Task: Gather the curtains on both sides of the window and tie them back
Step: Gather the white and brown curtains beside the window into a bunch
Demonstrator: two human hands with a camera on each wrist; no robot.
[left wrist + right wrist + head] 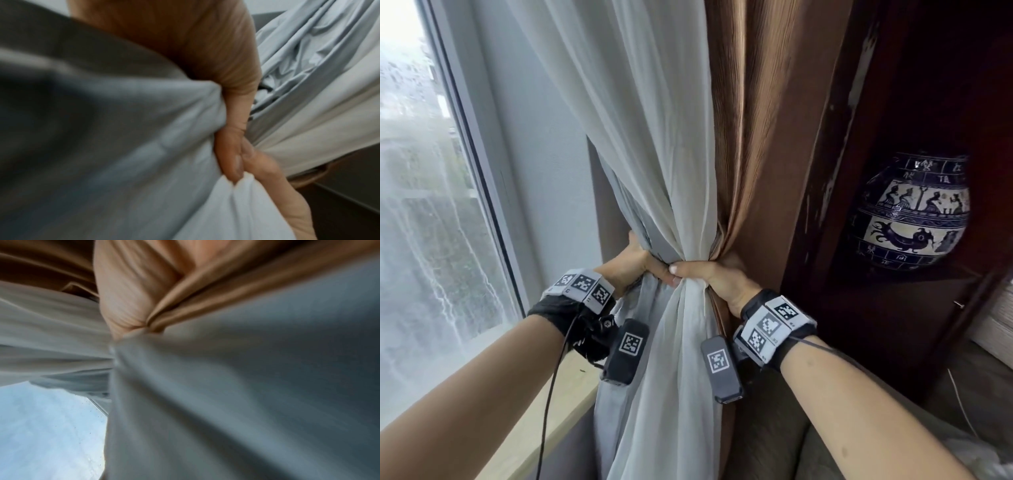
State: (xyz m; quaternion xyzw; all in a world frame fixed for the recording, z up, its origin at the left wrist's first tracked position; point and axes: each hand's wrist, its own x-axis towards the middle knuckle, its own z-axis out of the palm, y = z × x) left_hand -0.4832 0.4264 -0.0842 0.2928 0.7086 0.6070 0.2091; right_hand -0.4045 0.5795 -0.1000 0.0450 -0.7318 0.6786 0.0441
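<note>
On the window's right side the gathering looks all but done: the sheer white voile curtain (654, 144) and the ribbed bronze-brown heavy curtain (743, 130) are drawn into one waist just beside the dark wooden cabinet (835, 192). The left hand (631, 265) wraps that waist from the window side, and the right hand (717, 277) clamps it from the cabinet side, thumb laid across the front; the two hands touch. No tie-back, cord or hook shows in any view, so I judge the tying is still to come, and the opposite side of the window is out of sight, so its state cannot be told

Count: two curtains, one white and one brown; two hands, both closed round the bundle; one blue-and-white painted ceramic vase (909, 212) in the cabinet; one pale wooden sill (558, 407)
</note>
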